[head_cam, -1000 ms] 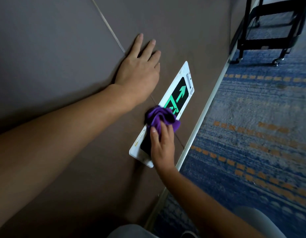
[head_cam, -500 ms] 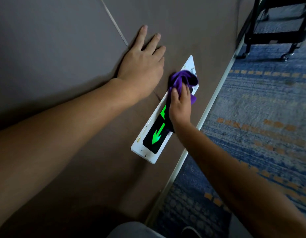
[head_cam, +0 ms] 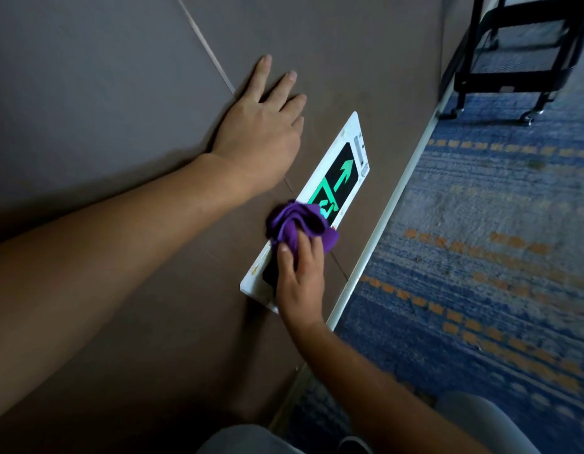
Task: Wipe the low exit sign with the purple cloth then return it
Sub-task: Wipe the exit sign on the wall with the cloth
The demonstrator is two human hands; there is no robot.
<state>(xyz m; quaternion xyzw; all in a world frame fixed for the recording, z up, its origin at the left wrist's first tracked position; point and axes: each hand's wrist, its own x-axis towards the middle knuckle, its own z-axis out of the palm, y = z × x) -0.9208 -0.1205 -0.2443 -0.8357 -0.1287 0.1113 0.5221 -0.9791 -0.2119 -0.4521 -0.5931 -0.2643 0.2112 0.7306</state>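
My right hand grips the bunched purple cloth, pressing it on the middle of the exit sign. My left hand lies open, flat against the wall beside the sign's upper edge, holding nothing.

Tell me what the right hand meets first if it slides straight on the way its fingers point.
The right hand pushes the purple cloth along the exit sign, probably over its green arrow.

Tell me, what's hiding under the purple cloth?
The purple cloth is pressed by the right hand onto the exit sign. It covers the sign's middle; whatever is printed there is hidden.
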